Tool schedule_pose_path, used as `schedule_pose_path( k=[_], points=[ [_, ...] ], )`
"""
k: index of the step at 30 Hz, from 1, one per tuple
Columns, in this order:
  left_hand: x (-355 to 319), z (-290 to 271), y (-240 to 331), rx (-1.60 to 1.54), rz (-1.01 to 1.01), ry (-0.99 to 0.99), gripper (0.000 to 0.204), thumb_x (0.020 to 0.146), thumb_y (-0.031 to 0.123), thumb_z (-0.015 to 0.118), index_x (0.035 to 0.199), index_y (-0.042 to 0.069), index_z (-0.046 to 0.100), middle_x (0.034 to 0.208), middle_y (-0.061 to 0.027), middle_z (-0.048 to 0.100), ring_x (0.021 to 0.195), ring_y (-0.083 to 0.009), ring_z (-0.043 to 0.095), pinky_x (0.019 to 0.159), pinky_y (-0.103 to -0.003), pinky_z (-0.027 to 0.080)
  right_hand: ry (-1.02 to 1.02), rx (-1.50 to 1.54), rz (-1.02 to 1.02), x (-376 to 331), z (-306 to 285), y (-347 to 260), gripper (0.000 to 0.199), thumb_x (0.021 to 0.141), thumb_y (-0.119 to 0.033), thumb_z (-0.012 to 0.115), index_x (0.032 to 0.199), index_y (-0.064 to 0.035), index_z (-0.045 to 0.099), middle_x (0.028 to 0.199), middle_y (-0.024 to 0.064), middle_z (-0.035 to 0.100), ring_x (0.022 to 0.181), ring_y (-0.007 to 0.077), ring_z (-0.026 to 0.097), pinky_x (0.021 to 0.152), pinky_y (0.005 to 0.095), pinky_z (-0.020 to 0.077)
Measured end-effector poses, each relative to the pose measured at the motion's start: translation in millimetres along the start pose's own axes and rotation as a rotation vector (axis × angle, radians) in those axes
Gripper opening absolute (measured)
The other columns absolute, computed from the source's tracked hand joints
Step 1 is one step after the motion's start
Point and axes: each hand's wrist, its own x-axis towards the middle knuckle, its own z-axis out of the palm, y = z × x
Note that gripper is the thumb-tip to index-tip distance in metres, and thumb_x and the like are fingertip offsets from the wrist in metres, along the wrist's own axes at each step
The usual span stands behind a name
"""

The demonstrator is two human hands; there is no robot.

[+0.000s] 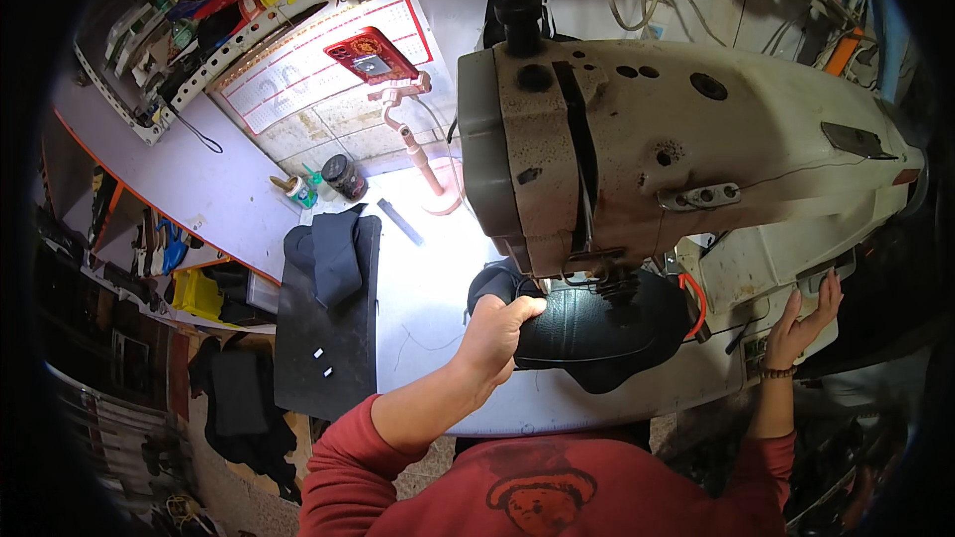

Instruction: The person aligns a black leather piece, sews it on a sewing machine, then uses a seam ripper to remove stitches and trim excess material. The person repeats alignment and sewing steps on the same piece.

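A stitched black leather piece [597, 330] with a seam down its middle lies under the head of a large, worn sewing machine [637, 139]. At its left end, my left hand [497, 330] is closed, thumb and fingers pinching the edge close to the needle area. The machine's head partly hides the needle and presser foot. Off to the right, my right hand [802, 326] is open with fingers stretched out, beside the machine's base; whether it touches the base I cannot tell. A red curved part [694, 306] stands by the leather's right end.
Left of the machine, folded black fabric [338, 257] lies on a dark board [323, 358]. A pink phone stand [423, 164] holds a red phone [372, 57]. Behind the board sits a dark jar [344, 177]. A cluttered perforated metal shelf [239, 52] hangs above. Black pieces [244, 403] are piled lower left.
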Motion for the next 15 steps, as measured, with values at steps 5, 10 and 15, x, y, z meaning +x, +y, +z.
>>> schedule_pose_path(
  k=[5, 10, 15],
  points=[
    [2, -1, -2, -0.004, 0.018, 0.000, 0.026, 0.083, -0.002, 0.057, 0.108, -0.003, 0.063, 0.099, -0.0082, 0.066, 0.084, -0.0157, 0.064, 0.076, -0.029, 0.052, 0.000, -0.002, -0.001, -2, 0, 2, 0.043, 0.097, -0.013, 0.056, 0.136, -0.0008, 0.042, 0.143, 0.0158, 0.047, 0.136, 0.0365, 0.038, 0.115, 0.0538, 0.0226],
    [2, -2, -4, -0.001, 0.006, -0.006, 0.026, 0.082, -0.002, 0.057, 0.108, -0.003, 0.063, 0.099, -0.0079, 0.066, 0.083, -0.0152, 0.064, 0.076, -0.029, 0.052, -0.005, -0.010, -0.011, 0, -1, 1, 0.044, 0.097, -0.012, 0.056, 0.137, -0.0009, 0.042, 0.142, 0.0157, 0.047, 0.136, 0.0364, 0.039, 0.115, 0.0538, 0.0227],
    [3, -2, -5, -0.015, 0.019, 0.002, 0.023, 0.083, -0.001, 0.056, 0.105, -0.003, 0.064, 0.097, -0.0068, 0.066, 0.083, -0.0146, 0.063, 0.075, -0.028, 0.052, -0.016, -0.039, -0.052, 10, -5, -1, 0.044, 0.098, -0.017, 0.055, 0.137, -0.0011, 0.042, 0.143, 0.0159, 0.047, 0.136, 0.0365, 0.040, 0.116, 0.0540, 0.0203]
  ],
)
